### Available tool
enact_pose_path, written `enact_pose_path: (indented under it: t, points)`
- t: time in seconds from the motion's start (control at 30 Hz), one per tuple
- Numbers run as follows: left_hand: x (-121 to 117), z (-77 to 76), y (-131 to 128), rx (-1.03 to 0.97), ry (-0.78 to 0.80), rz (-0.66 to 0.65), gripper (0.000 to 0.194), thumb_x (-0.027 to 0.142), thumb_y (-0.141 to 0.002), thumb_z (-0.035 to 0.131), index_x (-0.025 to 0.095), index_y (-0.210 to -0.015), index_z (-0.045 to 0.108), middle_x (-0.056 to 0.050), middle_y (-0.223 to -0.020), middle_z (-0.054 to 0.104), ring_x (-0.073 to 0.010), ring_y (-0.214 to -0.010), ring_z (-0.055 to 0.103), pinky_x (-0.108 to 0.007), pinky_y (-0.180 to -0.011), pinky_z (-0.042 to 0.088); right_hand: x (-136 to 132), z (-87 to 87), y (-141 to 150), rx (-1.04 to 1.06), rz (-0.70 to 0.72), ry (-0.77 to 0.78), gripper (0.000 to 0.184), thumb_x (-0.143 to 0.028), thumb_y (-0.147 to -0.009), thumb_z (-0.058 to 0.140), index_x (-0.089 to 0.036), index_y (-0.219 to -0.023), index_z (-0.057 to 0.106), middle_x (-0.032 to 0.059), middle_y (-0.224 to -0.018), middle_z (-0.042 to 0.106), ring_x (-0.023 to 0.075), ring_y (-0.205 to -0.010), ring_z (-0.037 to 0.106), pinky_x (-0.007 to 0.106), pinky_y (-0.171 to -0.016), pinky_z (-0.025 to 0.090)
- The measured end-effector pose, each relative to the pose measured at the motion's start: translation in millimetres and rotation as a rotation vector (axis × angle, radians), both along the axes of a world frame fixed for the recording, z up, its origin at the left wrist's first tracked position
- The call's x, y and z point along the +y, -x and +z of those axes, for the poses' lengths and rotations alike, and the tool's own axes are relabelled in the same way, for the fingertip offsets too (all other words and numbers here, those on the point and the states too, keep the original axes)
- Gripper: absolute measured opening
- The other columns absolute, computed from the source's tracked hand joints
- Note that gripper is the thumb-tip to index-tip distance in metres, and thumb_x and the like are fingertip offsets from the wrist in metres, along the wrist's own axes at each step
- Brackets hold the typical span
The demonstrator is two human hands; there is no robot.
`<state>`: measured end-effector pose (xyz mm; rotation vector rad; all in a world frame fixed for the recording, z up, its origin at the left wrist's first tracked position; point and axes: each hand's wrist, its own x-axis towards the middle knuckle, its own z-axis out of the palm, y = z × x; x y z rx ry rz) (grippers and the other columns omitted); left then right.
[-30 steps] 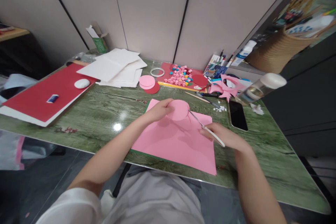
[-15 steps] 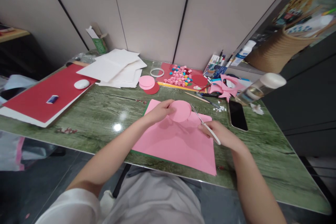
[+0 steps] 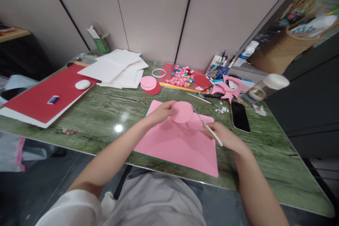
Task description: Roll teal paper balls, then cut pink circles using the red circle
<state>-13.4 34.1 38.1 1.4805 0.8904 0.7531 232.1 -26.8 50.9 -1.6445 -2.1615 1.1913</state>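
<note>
Between its thumb and fingers, my left hand pinches the left edge of a round pink paper disc. My right hand is closed round the white handles of a pair of scissors. The blades point up and left, their tips at the disc's right edge; whether they touch the paper I cannot tell. Below both hands lie pink paper sheets with a cut-out upper edge, a green edge showing underneath. Beyond the left hand, two more pink discs overlap a red disc.
White sheets and a red board lie left. At the back are pink and coloured beads and a white ring. A phone, pink scraps and a white-capped bottle stand or lie right.
Almost nothing differs. The disc has shifted very slightly to the right in view, while both hands keep their places.
</note>
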Motion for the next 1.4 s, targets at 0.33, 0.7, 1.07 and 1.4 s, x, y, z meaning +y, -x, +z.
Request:
enact_pose_path:
  t: [0.33, 0.7, 1.07, 1.4]
  points:
    - [1.1, -2.8, 0.9, -0.039, 0.007, -0.001, 0.018, 0.022, -0.071, 0.050, 0.014, -0.087, 0.055, -0.002, -0.080, 0.054, -0.0120, -0.072, 0.048, -0.024, -0.065, 0.037, 0.0, -1.4, -1.3, 0.009, -0.006, 0.003, 0.048, -0.058, -0.076, 0.043, -0.016, -0.052, 0.038, -0.0036, -0.050, 0.035, 0.0083, -0.049, 0.031, 0.023, -0.049, 0.025]
    - [0.4, -1.3, 0.4, -0.044, 0.003, -0.004, 0.018, 0.021, -0.070, 0.049, 0.014, -0.086, 0.055, -0.002, -0.080, 0.054, -0.0122, -0.072, 0.047, -0.024, -0.065, 0.036, 1.2, -4.2, -2.2, 0.020, -0.002, 0.021, 0.048, -0.056, -0.078, 0.042, -0.017, -0.052, 0.035, -0.0039, -0.049, 0.033, 0.0079, -0.048, 0.029, 0.023, -0.048, 0.024]
    - [-0.4, -0.5, 0.2, -0.034, 0.004, -0.001, 0.021, 0.024, -0.070, 0.050, 0.014, -0.088, 0.055, -0.001, -0.080, 0.053, -0.0124, -0.073, 0.047, -0.023, -0.065, 0.035, 2.1, -6.1, -3.0, 0.032, -0.002, 0.024, 0.048, -0.057, -0.077, 0.043, -0.017, -0.051, 0.036, -0.0045, -0.048, 0.033, 0.0076, -0.046, 0.030, 0.023, -0.047, 0.024]
    - [1.8, -2.9, 0.4, -0.026, -0.019, -0.008, 0.020, 0.024, -0.072, 0.049, 0.014, -0.088, 0.054, -0.002, -0.083, 0.054, -0.0131, -0.076, 0.048, -0.025, -0.067, 0.037, 1.2, -5.1, -3.0, 0.024, -0.011, 0.021, 0.049, -0.058, -0.076, 0.043, -0.017, -0.051, 0.036, -0.0044, -0.047, 0.034, 0.0075, -0.046, 0.029, 0.023, -0.047, 0.024]
